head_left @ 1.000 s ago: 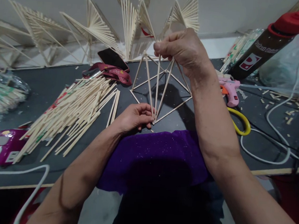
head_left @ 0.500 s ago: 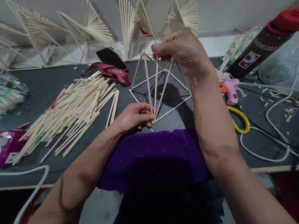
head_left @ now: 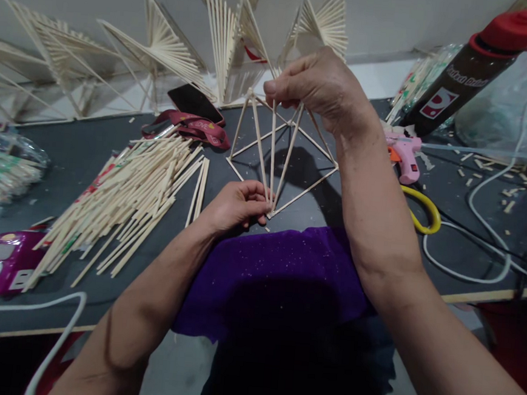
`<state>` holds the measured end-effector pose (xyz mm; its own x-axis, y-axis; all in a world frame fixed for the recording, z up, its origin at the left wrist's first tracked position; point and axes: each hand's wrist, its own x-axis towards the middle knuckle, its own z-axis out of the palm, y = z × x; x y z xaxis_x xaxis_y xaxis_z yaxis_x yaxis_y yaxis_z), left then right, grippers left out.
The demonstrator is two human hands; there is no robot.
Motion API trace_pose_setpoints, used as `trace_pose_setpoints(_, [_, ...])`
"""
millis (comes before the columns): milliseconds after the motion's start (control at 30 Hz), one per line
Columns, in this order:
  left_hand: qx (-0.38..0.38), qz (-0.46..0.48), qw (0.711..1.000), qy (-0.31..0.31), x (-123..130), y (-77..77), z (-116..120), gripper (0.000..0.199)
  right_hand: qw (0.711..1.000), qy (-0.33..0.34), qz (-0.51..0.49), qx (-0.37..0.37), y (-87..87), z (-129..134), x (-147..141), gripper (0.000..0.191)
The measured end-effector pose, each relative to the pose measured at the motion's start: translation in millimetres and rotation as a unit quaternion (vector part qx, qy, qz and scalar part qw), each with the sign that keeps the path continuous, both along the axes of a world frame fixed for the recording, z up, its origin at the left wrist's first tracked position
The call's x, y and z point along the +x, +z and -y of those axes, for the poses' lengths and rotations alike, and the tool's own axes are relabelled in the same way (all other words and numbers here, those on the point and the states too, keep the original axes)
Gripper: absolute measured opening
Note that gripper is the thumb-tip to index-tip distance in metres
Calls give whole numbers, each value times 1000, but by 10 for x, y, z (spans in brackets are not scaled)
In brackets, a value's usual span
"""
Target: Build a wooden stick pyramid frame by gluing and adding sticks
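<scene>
A frame of thin wooden sticks (head_left: 307, 190) stands on the dark table, with a four-cornered base and slanting sticks rising from it. My left hand (head_left: 243, 205) is closed at its near corner, fingers pinching the lower end of a wooden stick (head_left: 273, 149) where several sticks meet. Up at the frame's top, my right hand (head_left: 321, 87) pinches that stick's upper end between thumb and fingers. The right fingers hide the upper joint there. To the left lies a heap of loose wooden sticks (head_left: 127, 193).
Finished-looking stick structures (head_left: 165, 53) line the wall. At right are a pink glue gun (head_left: 409, 159), yellow scissors handle (head_left: 429, 210), cables and a dark bottle (head_left: 459, 85). A phone (head_left: 197, 102) and red lanyard (head_left: 205, 129) lie behind the heap. Purple cloth (head_left: 277, 259) covers the near edge.
Almost nothing differs. My right hand and the stick's upper end have shifted very slightly left; the left hand stays at the near corner.
</scene>
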<state>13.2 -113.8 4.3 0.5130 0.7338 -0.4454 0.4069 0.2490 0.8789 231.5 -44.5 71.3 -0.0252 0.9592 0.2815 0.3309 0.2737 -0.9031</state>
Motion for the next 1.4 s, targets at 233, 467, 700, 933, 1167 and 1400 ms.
trace_pose_setpoints(233, [8,1,1000,-1,21,38,12,18,999,1,-38,0,24,54,-34,19])
trace_pose_setpoints(467, [16,3,1000,1,33,28,-11,20,998,26,-48,7,69,108,-18,20])
trace_pose_setpoints(700, [4,-15,1000,1,50,61,-8,14,1000,2,-25,-17,66,66,-24,18])
trace_pose_setpoints(933, [9,-17,1000,-5,31,47,-19,13,998,22,-46,-43,99,66,3,23])
trace_pose_setpoints(1167, [8,-17,1000,-4,13,38,-12,15,998,53,-30,-26,102,45,38,17])
trace_pose_setpoints(1400, [2,-20,1000,2,-5,19,-6,21,995,85,-8,-50,110,-129,123,9])
